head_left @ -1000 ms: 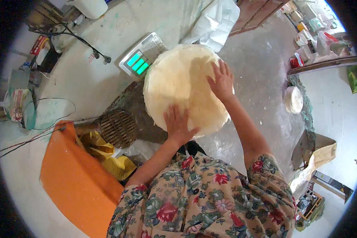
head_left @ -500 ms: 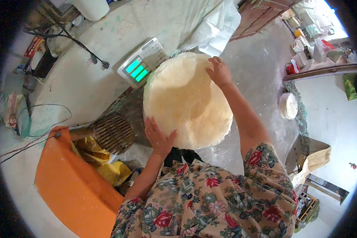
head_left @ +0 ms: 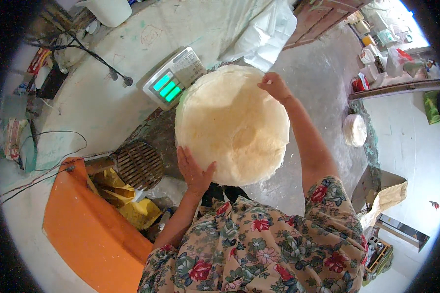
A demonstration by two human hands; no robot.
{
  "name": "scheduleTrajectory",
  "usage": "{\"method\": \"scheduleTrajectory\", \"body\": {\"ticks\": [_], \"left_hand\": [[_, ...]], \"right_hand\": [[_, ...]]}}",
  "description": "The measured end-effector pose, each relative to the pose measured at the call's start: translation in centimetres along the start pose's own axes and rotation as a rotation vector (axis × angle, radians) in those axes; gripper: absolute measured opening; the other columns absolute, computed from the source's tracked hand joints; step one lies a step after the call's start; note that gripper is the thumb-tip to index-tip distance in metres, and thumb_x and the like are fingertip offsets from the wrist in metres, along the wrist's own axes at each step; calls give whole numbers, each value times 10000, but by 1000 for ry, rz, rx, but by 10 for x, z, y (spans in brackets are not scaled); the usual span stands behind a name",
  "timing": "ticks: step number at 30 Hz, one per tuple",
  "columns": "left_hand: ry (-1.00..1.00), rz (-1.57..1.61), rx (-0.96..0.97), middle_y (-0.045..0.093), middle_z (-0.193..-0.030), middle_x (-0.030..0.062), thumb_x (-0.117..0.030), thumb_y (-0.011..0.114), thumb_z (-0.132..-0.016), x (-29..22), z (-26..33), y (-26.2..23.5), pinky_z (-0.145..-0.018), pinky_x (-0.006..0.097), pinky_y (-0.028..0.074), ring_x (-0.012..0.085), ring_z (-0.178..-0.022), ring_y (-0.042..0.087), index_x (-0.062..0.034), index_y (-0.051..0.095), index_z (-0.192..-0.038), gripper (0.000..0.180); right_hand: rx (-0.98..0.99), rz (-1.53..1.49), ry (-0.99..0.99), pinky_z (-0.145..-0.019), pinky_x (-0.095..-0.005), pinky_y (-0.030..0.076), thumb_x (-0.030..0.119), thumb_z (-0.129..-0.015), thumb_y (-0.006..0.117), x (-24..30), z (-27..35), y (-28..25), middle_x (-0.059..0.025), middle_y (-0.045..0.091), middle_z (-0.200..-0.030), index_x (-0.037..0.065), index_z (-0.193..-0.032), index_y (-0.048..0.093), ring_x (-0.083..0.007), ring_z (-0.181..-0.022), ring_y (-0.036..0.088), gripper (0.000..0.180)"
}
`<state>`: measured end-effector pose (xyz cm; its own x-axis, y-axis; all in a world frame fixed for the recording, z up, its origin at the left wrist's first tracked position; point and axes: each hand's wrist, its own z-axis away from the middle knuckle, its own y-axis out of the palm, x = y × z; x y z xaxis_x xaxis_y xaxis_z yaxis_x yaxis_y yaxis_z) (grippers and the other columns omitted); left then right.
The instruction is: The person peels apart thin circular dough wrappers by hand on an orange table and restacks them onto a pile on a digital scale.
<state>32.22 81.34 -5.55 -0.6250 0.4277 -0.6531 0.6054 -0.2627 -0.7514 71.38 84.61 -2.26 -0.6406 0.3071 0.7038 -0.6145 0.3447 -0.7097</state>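
Steady the pale round stack (head_left: 232, 132), centred and just beside the lit scale (head_left: 173, 78), with left hand (head_left: 194, 177) laid on its near-left rim, fingers slightly spread. With right hand (head_left: 275, 88) at far-right rim, fingers curled narrow; cannot tell if pinching an edge. Best to grip lightly, sparing the likely fragile rim.

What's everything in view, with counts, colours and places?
Round stack: one, cream, centre
Digital scale: one, white, green-lit, beside stack
Plastic bag: one, white, top centre
Smaller round stack: one, cream, right
Plug cord: at least one, black, upper left
Container: one, white, top left
Slatted disc: one, brown, left
Crumpled sheeting: some, yellow, left
Curved panel: one, orange, lower left
Open sack: one, tan, right
Panelled wood: one, reddish brown, top
Small clutter: uncountable, mixed colours, upper right
Floral shirt: one, tan, bottom
Left hand: one, bare, stack's lower left edge
Right hand: one, bare, upper right edge
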Motion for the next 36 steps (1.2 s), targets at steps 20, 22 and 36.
{"method": "scheduleTrajectory", "body": {"ticks": [20, 22, 36], "left_hand": [[-420, 637, 34, 137, -1396, 258, -338, 686, -732, 10, -2, 17, -1054, 390, 163, 336, -1288, 196, 95, 46, -1345, 986], [-455, 680, 56, 148, -1394, 246, -334, 670, -751, 7, -6, 16, -1053, 373, 163, 311, -1288, 199, 100, 43, -1343, 966], [175, -152, 392, 78, -1401, 308, -574, 511, -774, -67, -13, -27, -996, 617, 70, 479, -1300, 59, -61, 247, -1363, 824]], "right_hand": [[87, -99, 122, -925, -379, 386, 331, -809, 588, -23, -27, 39, -195, 529, -1170, 88, -1247, 437, -344, -1088, 503, 523], [161, -9, 150, -927, -353, 371, 384, -851, 516, -39, -32, 53, -181, 538, -1148, 43, -1232, 439, -275, -1086, 498, 517], [8, 541, -280, -969, -606, 196, 518, -686, 627, 115, 37, 114, -187, 238, -1399, 167, -1367, 277, -399, -1277, 213, 843]]}}
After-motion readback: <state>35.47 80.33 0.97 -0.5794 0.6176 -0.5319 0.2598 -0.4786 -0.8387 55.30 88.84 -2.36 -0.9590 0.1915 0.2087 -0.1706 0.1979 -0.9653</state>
